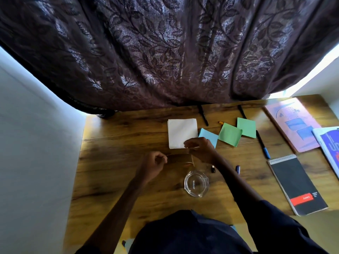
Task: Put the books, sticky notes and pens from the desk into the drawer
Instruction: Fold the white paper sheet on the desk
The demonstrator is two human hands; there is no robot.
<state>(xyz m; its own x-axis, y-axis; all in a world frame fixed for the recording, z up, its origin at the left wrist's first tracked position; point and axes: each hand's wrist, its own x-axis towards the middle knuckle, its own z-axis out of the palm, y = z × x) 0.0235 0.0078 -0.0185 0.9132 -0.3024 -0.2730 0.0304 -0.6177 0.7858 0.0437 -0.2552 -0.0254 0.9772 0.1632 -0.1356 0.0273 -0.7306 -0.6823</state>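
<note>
On the wooden desk (113,180) lie a white sticky-note pad (181,132), a blue note (209,136) and two green notes (230,134) (246,127). Two black pens (203,115) (242,111) lie near the curtain, and a blue-capped pen (262,144) lies further right. A pink book (291,125), a blue-and-white book (330,149) and a black spiral notepad (297,186) sit at the right. My left hand (156,163) and my right hand (200,148) each pinch a thin tan rubber band (189,162) stretched between them, just in front of the white pad. No drawer is in view.
A glass ashtray (196,183) stands near the front middle of the desk. Two loose caps, one black (212,169) and one blue (238,169), lie right of my right forearm. A dark patterned curtain (165,52) hangs over the desk's back edge, and a white wall is at the left.
</note>
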